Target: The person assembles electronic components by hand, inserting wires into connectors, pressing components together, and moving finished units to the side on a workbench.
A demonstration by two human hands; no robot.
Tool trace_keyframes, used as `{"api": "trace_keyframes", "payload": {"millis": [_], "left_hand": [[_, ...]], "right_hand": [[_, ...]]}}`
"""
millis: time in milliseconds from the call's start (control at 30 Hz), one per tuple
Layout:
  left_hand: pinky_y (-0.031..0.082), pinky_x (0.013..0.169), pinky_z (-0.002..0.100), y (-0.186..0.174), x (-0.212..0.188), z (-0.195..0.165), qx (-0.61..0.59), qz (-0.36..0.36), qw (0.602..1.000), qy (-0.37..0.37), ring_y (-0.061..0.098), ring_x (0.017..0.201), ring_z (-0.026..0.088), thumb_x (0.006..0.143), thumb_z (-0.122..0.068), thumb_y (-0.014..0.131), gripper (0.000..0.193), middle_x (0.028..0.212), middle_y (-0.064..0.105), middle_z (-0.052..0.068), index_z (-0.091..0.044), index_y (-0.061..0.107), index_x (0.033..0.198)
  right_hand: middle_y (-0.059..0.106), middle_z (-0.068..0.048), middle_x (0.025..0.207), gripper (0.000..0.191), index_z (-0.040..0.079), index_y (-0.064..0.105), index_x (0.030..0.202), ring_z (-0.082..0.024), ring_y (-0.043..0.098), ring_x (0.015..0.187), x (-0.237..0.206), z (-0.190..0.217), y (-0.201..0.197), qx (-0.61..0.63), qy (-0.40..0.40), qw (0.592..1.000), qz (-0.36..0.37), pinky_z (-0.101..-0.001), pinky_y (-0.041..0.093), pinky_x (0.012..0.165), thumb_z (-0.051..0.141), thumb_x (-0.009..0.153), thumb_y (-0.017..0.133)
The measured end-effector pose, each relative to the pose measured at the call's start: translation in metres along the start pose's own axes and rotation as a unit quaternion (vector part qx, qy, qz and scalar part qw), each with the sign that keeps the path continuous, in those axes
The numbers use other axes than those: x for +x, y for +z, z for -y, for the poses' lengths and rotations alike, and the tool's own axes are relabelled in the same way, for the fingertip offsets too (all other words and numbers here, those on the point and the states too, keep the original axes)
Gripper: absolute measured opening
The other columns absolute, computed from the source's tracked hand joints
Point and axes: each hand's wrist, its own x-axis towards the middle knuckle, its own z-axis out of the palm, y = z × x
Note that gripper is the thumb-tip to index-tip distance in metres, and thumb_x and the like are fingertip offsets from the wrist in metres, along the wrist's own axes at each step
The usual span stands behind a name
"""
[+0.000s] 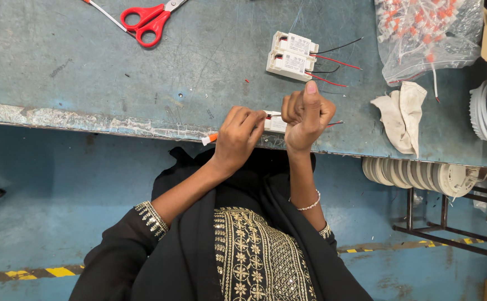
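1. Scratched blue table [87,67] carries your work
2. Your left hand [237,139] has fingers clamped on an orange-tipped tool [210,138], meeting the small white box [275,124]
3. Your right hand [306,116] pinches that box at the table's near edge, steadying it

scratched blue-grey workbench [87,72]; blue floor [59,223] — striped tape [37,273]

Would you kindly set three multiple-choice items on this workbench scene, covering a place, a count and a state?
1. Where do the red scissors lie?
A. Top left of the bench
B. On the floor
C. On the cloth

2. How many white driver boxes lie apart from the hands?
A. None
B. Two
C. Five

3. What is the left hand doing?
A. Lying flat, open
B. Gripping an orange-handled tool
C. Holding the scissors

Answers: 1 A, they lie by the far left edge. 2 B, a pair, side by side. 3 B, its fingers close around it.
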Motion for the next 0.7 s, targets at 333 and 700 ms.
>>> {"api": "trace_keyframes", "payload": {"millis": [333,700], "left_hand": [[0.052,0.075,0.039,0.002,-0.001,0.005,0.001,0.008,1.0,0.0,0.061,0.086,0.028,0.088,-0.001,0.075,0.02,0.088,0.061,0.01,-0.002,0.07,0.107],[0.052,0.075,0.04,0.005,0.003,0.014,-0.008,0.04,0.999,0.004,0.062,0.085,0.028,0.083,-0.002,0.074,0.025,0.09,0.058,0.01,-0.005,0.069,0.108]], "right_hand": [[0.027,0.0,0.052,0.057,0.008,0.028,0.061,-0.007,0.017,0.044,0.001,-0.005,-0.002,0.003,-0.001,1.0,-0.002,-0.0288,0.014,0.044,0.023,0.112,0.051],[0.025,0.001,0.053,0.057,0.008,0.027,0.061,-0.007,0.017,0.045,0.001,-0.004,0.0,-0.008,-0.003,1.0,-0.01,-0.0289,0.014,0.044,0.021,0.111,0.052]]}}
